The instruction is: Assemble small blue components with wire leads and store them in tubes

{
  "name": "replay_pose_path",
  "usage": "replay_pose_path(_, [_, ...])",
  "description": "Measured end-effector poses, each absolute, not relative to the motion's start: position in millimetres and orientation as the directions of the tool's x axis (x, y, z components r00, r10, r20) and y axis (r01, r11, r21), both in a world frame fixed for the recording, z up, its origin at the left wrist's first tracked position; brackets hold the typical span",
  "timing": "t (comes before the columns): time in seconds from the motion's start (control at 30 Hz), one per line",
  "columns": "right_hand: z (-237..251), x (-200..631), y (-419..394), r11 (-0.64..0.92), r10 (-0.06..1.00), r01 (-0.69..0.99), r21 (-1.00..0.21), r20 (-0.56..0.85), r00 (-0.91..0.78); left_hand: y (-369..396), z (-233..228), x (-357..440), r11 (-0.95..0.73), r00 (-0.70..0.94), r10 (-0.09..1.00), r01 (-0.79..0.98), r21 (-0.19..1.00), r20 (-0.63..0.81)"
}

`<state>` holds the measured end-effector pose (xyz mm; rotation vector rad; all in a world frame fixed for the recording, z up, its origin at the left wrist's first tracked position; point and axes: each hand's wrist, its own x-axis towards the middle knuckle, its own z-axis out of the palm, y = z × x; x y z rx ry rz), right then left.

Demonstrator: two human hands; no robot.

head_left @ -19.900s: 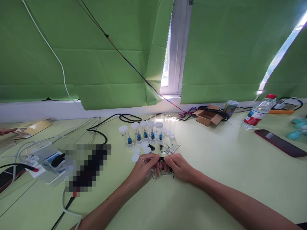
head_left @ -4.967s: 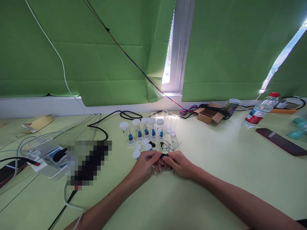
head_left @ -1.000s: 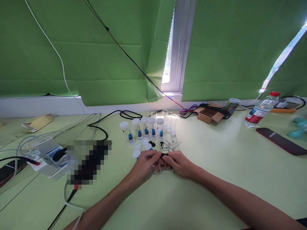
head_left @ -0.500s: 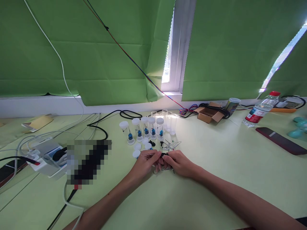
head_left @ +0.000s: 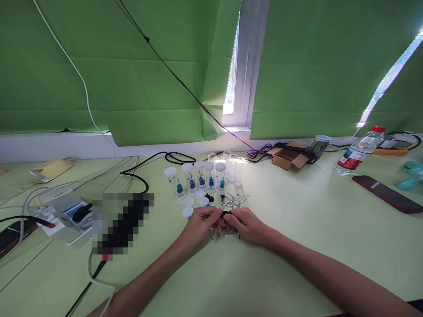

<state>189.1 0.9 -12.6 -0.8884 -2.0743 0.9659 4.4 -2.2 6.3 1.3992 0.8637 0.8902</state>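
My left hand [head_left: 201, 226] pinches a thin metal pin [head_left: 201, 214] that sticks out to the left. My right hand [head_left: 247, 225] meets it fingertip to fingertip and grips a small black part [head_left: 226, 214] between them. Just beyond my hands lie a heap of metal pins [head_left: 235, 201], loose white caps [head_left: 189, 207] and small black pieces [head_left: 209, 198]. Behind those stands a row of clear capped vials [head_left: 200, 178] with blue parts inside, and several empty clear tubes [head_left: 233, 168].
A power strip [head_left: 62, 213] with cables sits at left beside a blurred dark object [head_left: 120, 224]. A black cable [head_left: 155, 165] loops behind. A cardboard box [head_left: 286, 159], a can [head_left: 319, 145], a water bottle [head_left: 358, 153] and a dark phone [head_left: 386, 196] lie right.
Nothing visible has changed over the last second; both hands stay pressed together over the small part. Since twenty seconds ago the view has shifted slightly.
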Motion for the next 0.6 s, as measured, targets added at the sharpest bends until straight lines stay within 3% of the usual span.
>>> replay_pose_path(0.6, [-14.2,189.4,1.6,0.481,0.789,0.280,-0.831,0.271,-0.552,-1.3,5.0,3.9,-0.005,0.452,0.892,-0.013,1.000,0.010])
